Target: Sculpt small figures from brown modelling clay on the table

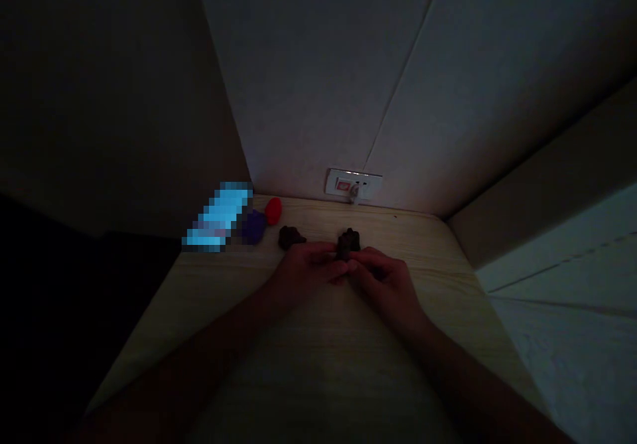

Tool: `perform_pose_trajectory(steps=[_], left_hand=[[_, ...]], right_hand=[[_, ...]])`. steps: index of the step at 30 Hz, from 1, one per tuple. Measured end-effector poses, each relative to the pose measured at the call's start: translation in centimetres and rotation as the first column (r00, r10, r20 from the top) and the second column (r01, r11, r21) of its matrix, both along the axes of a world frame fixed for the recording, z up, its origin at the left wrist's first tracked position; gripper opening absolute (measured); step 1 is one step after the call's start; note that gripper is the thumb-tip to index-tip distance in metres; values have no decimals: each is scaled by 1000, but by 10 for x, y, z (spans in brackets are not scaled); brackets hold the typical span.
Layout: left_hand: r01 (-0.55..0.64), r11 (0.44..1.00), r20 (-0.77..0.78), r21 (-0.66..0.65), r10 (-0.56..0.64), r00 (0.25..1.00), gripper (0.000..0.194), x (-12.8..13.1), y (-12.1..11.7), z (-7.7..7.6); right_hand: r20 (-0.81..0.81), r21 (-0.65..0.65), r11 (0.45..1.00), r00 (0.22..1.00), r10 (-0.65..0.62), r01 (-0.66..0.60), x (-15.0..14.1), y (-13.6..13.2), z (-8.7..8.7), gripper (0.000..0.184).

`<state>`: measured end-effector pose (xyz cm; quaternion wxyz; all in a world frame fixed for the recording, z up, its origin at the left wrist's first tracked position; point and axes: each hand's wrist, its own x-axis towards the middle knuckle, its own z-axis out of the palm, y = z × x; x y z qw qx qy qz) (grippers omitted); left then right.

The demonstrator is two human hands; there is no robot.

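Note:
Both my hands meet over the wooden table, fingertips close together. My left hand and my right hand are closed on a dark brown lump that looks like modelling clay. Its upper part is knobbly and shows beyond my fingers; the lower part is hidden by them. Another dark brown lump lies on the table just beyond my left hand. Farther left are a purple lump and a smooth red lump. Dim light hides the finer detail.
A lit, blurred-out screen is at the table's far left corner. The wooden table ends against a pale wall with a socket plate low on it. A light panel stands along the right.

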<state>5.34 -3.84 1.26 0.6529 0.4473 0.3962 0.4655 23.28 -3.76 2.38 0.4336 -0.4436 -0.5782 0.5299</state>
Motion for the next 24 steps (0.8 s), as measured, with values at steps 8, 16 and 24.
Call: perform_pose_trajectory(steps=[8,16,24], left_hand=[[20,977,238,-210,32,971,41,-13,2,-2],[47,972,264,-230,16,964,33,-18,5,-1],[75,973,276,-218,-13,961,37,-21,5,-2]], right_hand=[[-67,-89,993,994,-81,74,10,8,-13,33],[-178,-157,987,983,-39,11,8,12,-14,28],[-281,-218,975,959,-24,-39,7,13,-18,31]])
